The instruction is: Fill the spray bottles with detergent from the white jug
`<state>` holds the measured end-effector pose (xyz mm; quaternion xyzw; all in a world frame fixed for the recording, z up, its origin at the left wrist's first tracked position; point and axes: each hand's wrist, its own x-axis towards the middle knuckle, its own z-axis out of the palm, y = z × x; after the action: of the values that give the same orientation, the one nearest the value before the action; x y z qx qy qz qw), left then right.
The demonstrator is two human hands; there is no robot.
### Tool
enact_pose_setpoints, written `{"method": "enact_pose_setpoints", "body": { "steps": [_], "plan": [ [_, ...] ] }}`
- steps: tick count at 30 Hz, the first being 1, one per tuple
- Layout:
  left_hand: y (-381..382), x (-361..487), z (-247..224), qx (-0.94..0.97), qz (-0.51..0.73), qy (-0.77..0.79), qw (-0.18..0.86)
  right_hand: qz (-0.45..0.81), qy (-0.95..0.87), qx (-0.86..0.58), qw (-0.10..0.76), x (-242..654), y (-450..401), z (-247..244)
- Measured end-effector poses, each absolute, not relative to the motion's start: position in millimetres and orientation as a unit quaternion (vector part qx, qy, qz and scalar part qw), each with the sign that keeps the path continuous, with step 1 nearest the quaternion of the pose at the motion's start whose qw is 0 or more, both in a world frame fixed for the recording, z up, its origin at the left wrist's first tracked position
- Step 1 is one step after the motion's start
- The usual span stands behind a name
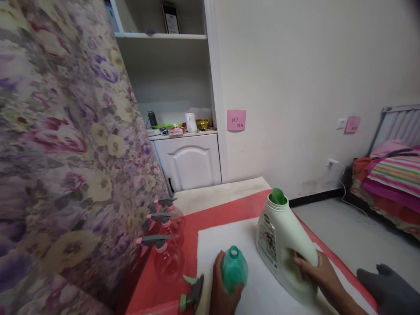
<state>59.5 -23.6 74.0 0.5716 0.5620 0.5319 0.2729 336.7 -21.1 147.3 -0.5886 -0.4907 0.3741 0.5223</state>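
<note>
My left hand (222,286) is wrapped round a green see-through spray bottle (235,270), which stands without its head on a white sheet (210,245). Just left of it lies a grey and green spray head (193,294). With my right hand (316,271) I grip the handle of a large pale green detergent jug (278,245). The jug's cap is off, its green pouring spout shows at the mouth, and it leans slightly to the left. Whether its base touches the sheet I cannot tell.
Several clear bottles (168,262) with pink and grey spray heads line the left of the red cloth (183,238). A floral curtain (82,166) hangs on the left. Behind the table are a white cabinet (192,159) and a wall; a bed (390,183) stands at the right.
</note>
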Motion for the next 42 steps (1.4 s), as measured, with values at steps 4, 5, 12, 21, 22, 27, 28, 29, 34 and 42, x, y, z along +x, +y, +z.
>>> {"method": "enact_pose_setpoints", "body": {
  "steps": [4, 5, 12, 21, 22, 27, 28, 29, 34, 42],
  "plan": [
    [-24.6, 58.3, 80.1, 0.567, 0.527, 0.561, 0.294, 0.359, -0.505, -0.605, 0.499, 339.1, -18.4, 158.5],
    [-25.0, 58.0, 82.0, 0.564, 0.525, 0.561, 0.303, 0.359, -0.512, -0.606, 0.492, 340.8, -16.8, 162.2],
    [-29.1, 56.4, 84.5, 0.549, 0.514, 0.560, 0.348, 0.369, -0.561, -0.587, 0.453, 358.3, -10.1, 200.0],
    [-29.3, 56.3, 94.8, 0.542, 0.484, 0.577, 0.373, 0.342, -0.630, -0.590, 0.372, 375.5, -22.3, 252.2],
    [-29.2, 56.6, 95.2, 0.540, 0.485, 0.577, 0.374, 0.339, -0.640, -0.588, 0.361, 376.6, -23.1, 255.7],
    [-27.5, 53.0, 87.7, 0.542, 0.498, 0.562, 0.378, 0.359, -0.687, -0.548, 0.314, 378.3, -25.2, 266.9],
    [-26.8, 51.1, 85.2, 0.544, 0.503, 0.556, 0.377, 0.360, -0.696, -0.541, 0.306, 377.9, -25.1, 268.2],
    [-25.9, 49.0, 82.7, 0.547, 0.508, 0.550, 0.375, 0.358, -0.704, -0.537, 0.298, 377.5, -24.8, 269.3],
    [-20.2, 40.5, 70.0, 0.565, 0.521, 0.521, 0.372, 0.317, -0.744, -0.528, 0.260, 377.4, -17.6, 273.2],
    [-18.6, 47.2, 69.6, 0.554, 0.536, 0.540, 0.337, 0.234, -0.830, -0.467, 0.196, 377.1, -4.0, 288.2]
  ]
}}
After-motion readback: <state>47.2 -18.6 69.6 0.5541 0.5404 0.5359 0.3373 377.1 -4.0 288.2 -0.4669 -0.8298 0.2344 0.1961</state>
